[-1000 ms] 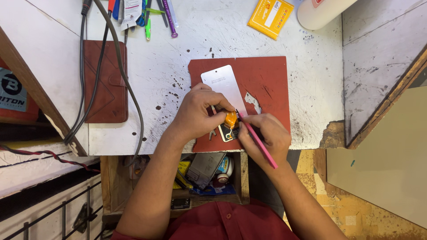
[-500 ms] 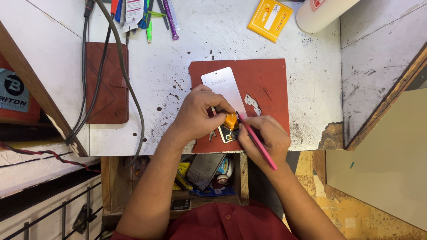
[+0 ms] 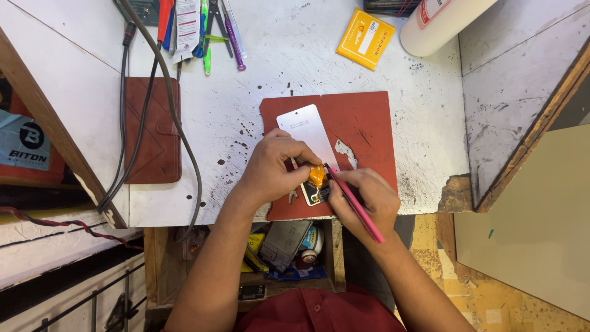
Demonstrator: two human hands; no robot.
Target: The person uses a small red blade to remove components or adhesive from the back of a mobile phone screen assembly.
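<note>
Nearest the body, an open drawer under the table edge holds a jumble of small items, among them a dark grey case. Just above it the right hand is closed in a pen grip around a pink tool, whose tip points up and left to a small orange part. That part sits on top of a small dark circuit board lying between the two hands, at the near edge of a red-brown mat. The left hand curls over the board from the left, its fingertips pinched at the orange part — whether they grip it or only steady it cannot be told. Behind the hands, a silver metal plate lies tilted on the mat, touching the left hand's knuckles. Further left on the white table rests a brown leather case with black cables running over it. At the far edge lie pens and small tools, a yellow packet and a white bottle on its side.
</note>
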